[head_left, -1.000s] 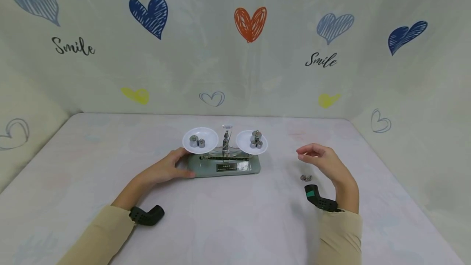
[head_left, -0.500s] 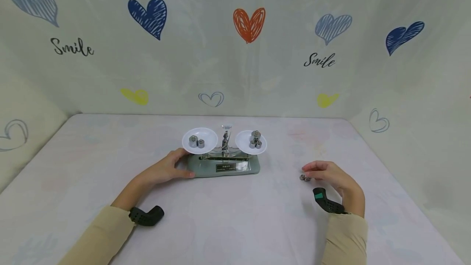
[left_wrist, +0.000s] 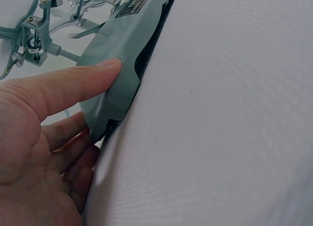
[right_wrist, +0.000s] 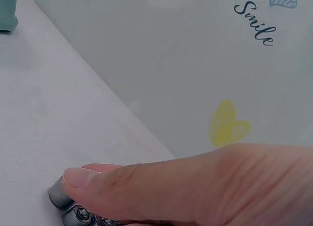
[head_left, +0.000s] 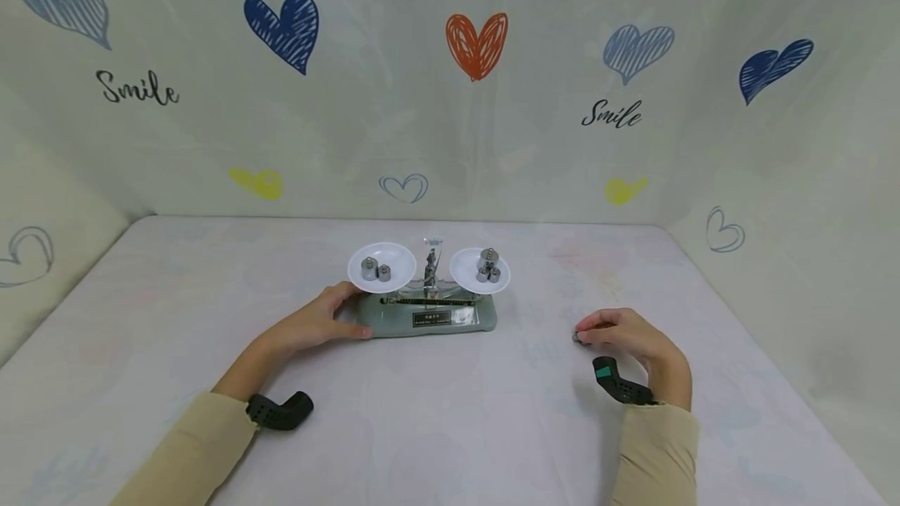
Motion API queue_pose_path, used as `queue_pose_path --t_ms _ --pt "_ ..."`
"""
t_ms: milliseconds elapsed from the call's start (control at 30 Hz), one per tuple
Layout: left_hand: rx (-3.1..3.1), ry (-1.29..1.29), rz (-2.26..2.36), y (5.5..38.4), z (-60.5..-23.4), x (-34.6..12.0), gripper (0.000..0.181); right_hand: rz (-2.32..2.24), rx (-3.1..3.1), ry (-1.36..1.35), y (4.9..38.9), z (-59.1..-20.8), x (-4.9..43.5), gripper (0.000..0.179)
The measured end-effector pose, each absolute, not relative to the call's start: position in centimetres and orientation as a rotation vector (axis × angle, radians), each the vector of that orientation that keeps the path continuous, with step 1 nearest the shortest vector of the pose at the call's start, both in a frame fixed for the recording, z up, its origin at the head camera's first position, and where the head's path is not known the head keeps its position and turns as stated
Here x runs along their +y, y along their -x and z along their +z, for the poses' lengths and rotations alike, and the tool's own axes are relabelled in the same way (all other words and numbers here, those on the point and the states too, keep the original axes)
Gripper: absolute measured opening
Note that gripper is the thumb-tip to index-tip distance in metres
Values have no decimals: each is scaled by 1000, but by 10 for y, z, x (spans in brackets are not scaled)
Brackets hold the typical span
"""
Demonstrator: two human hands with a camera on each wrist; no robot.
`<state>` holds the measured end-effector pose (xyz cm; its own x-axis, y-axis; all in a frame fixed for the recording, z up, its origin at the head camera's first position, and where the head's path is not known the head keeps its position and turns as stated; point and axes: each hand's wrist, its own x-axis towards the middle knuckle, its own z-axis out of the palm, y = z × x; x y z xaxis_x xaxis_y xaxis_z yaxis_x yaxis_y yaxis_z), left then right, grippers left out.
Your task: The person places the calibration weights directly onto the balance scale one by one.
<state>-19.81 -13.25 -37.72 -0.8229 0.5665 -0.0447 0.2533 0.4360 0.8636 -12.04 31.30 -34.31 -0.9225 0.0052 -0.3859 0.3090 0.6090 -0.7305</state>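
Note:
A green balance scale [head_left: 457,322] stands mid-table. My left hand [head_left: 312,324] grips the left end of its base, thumb on top and fingers curled at the end, as the left wrist view shows. Two metal weights [head_left: 369,269] sit in the left white pan [head_left: 399,259]; three more, one larger [head_left: 488,258], are clustered in the right pan [head_left: 460,270]. At the right, my right hand [head_left: 636,338] pinches a small metal weight [right_wrist: 58,193] between thumb and forefinger, at the tabletop. Other small weights [right_wrist: 77,214] lie under the hand, partly hidden by it.
A pale cloth covers the table [head_left: 450,428]. Behind it hangs a light backdrop [head_left: 534,131] printed with hearts and "Smile". A black wrist camera [head_left: 622,383] is strapped to the right wrist, another [head_left: 281,412] to the left.
My right hand has come down and towards the front onto the small weights, and its thumb and forefinger have closed on one. The left hand and the scale have stayed still.

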Motion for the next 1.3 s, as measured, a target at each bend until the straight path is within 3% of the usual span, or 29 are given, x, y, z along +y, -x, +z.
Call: queue_pose_path --t_ms 833,1300 --pt "2375 -703 1322 200 -378 -131 80 -1158 2557 -288 125 -339 309 23" --pt "2382 -687 1307 199 -377 -133 82 -1104 2701 -94 129 -315 290 23"
